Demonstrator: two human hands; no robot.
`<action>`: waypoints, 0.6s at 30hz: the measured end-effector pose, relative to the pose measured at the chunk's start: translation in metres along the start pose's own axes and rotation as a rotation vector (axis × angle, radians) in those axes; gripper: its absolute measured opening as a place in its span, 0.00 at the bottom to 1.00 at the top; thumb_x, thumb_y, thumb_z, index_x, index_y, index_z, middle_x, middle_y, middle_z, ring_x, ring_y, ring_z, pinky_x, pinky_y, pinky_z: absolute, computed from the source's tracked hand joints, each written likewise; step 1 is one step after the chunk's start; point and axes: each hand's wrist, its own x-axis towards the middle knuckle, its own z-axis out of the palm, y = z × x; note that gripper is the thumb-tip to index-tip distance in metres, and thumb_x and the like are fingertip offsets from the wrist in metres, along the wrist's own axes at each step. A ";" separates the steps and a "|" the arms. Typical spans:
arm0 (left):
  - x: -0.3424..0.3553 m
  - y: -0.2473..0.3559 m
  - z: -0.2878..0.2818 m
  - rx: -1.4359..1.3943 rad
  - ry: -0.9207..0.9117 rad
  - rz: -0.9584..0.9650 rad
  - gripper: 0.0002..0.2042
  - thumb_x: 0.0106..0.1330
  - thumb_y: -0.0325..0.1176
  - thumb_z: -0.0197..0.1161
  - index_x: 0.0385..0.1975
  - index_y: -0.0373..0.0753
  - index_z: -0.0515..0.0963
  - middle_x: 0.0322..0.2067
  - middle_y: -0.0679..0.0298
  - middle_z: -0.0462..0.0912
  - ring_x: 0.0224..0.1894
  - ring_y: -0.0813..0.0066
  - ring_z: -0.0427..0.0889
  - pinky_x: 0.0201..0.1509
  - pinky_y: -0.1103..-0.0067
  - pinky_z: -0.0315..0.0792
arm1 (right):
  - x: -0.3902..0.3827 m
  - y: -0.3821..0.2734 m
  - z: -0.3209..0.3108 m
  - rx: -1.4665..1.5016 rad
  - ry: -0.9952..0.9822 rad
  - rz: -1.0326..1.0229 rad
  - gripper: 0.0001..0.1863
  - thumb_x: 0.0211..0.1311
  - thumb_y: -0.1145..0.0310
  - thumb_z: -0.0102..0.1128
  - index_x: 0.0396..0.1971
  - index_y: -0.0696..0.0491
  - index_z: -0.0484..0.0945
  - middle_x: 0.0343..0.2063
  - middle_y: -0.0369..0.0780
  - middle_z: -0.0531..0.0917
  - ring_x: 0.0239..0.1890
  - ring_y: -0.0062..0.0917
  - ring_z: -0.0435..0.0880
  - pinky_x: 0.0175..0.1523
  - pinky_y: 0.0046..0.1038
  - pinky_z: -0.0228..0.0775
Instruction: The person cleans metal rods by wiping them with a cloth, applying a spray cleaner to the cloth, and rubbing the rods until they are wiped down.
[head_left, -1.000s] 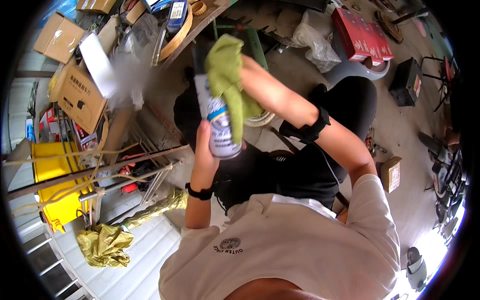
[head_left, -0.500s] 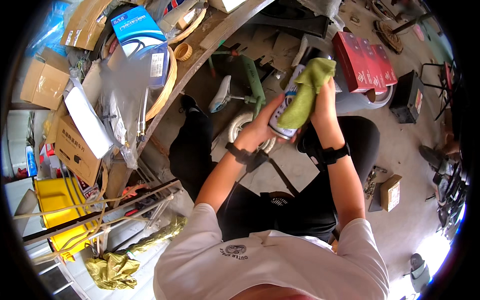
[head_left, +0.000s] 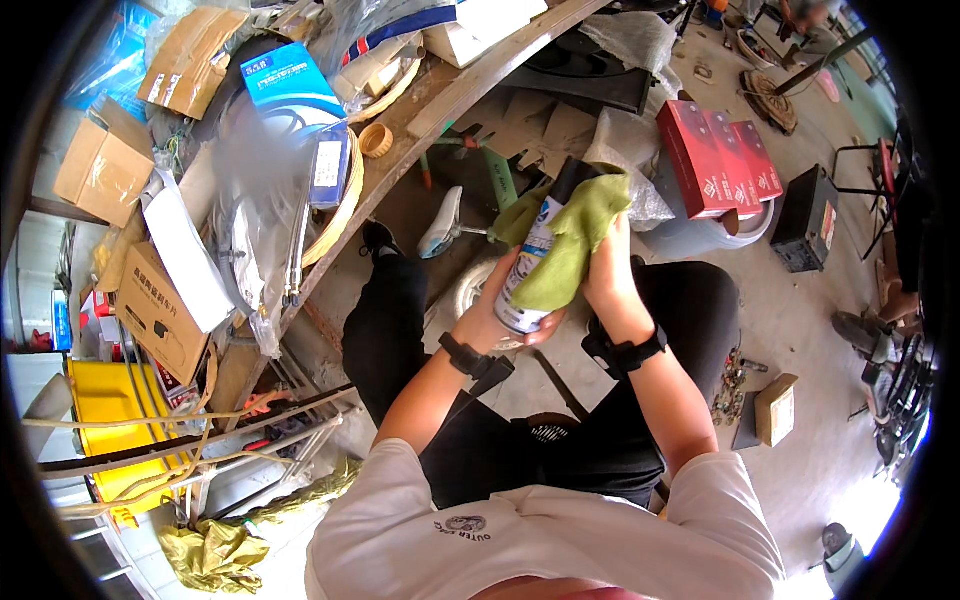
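Note:
A white and dark spray can (head_left: 533,247) with a black cap (head_left: 572,182) is held tilted above my lap, its cap end pointing away from me. Round its lower part wrap the fingers of my left hand (head_left: 492,312). My right hand (head_left: 609,275) is closed on a green cloth (head_left: 562,262), pressing it along the can's right side. Part of the cloth hangs out on the left near the cap. Cloth hides some of the can and of my right fingers.
A cluttered wooden bench (head_left: 440,105) with boxes and baskets runs along the left. Beneath it is a small green bicycle (head_left: 500,175). Red boxes (head_left: 708,165) rest on a grey tub (head_left: 690,240) at the right, beside a black battery-like box (head_left: 806,220). A small carton (head_left: 776,410) lies on the floor.
Both hands, with the can and cloth, have come nearer my body and a little left. The can stands more lengthwise, and cloth now shows on its left side too. The view has shifted slightly.

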 end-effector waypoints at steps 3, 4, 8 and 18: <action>0.002 -0.001 0.014 0.232 0.197 0.020 0.28 0.70 0.55 0.36 0.47 0.35 0.72 0.29 0.48 0.79 0.19 0.56 0.78 0.15 0.69 0.68 | 0.015 -0.004 -0.017 0.177 0.006 -0.031 0.18 0.64 0.58 0.56 0.48 0.52 0.69 0.38 0.37 0.76 0.37 0.23 0.77 0.41 0.26 0.74; 0.002 -0.004 0.018 0.347 0.266 0.037 0.29 0.70 0.57 0.34 0.44 0.35 0.73 0.27 0.50 0.80 0.20 0.59 0.80 0.14 0.74 0.68 | 0.017 -0.009 -0.017 0.242 0.019 -0.053 0.18 0.65 0.57 0.54 0.48 0.53 0.70 0.38 0.37 0.76 0.37 0.23 0.77 0.42 0.27 0.73; 0.003 -0.010 0.022 0.571 0.312 0.013 0.30 0.71 0.58 0.35 0.42 0.34 0.74 0.24 0.53 0.81 0.21 0.63 0.82 0.15 0.79 0.69 | 0.024 -0.020 -0.027 0.096 -0.058 -0.158 0.18 0.65 0.58 0.53 0.49 0.53 0.70 0.39 0.37 0.77 0.38 0.23 0.78 0.43 0.26 0.73; -0.006 0.006 -0.011 1.394 0.616 0.184 0.21 0.73 0.42 0.48 0.54 0.30 0.69 0.43 0.61 0.77 0.45 0.80 0.76 0.48 0.84 0.69 | -0.005 0.021 0.001 -0.128 0.137 -0.015 0.17 0.61 0.65 0.57 0.47 0.55 0.69 0.38 0.38 0.77 0.37 0.21 0.77 0.39 0.24 0.72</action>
